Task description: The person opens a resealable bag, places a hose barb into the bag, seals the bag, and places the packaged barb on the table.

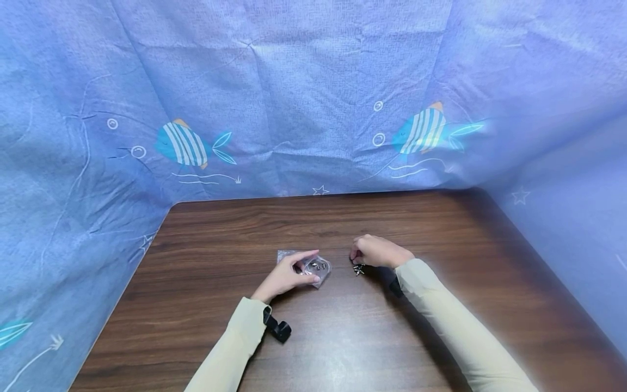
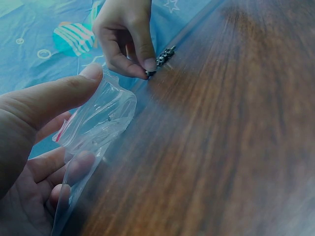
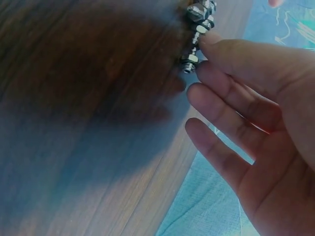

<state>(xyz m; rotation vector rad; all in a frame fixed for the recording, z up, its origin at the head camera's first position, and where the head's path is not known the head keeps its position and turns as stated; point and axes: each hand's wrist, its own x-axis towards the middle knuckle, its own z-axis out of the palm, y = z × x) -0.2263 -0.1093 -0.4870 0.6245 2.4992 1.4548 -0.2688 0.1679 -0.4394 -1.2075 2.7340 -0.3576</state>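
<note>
My left hand [image 1: 280,277] holds a clear plastic zip bag [image 2: 101,120] by its mouth, thumb at one side of the opening and fingers at the other. The mouth gapes between them, and a red line runs along the seal. A few small metal pieces [image 1: 318,267] show in the bag in the head view. To the right, my right hand [image 1: 379,251] reaches down to a little pile of small metal fittings [image 1: 359,270]. Its thumb and forefinger pinch one silver fitting with a dark ring [image 3: 189,61] at the pile's edge; the other fingers are loosely bent.
Both hands work over a brown wood-grain table [image 1: 196,305]. Blue cloth [image 1: 313,98] printed with fish hangs behind and on both sides. A black strap mount [image 1: 279,329] sits at the left wrist, below the pale sleeve [image 1: 230,348].
</note>
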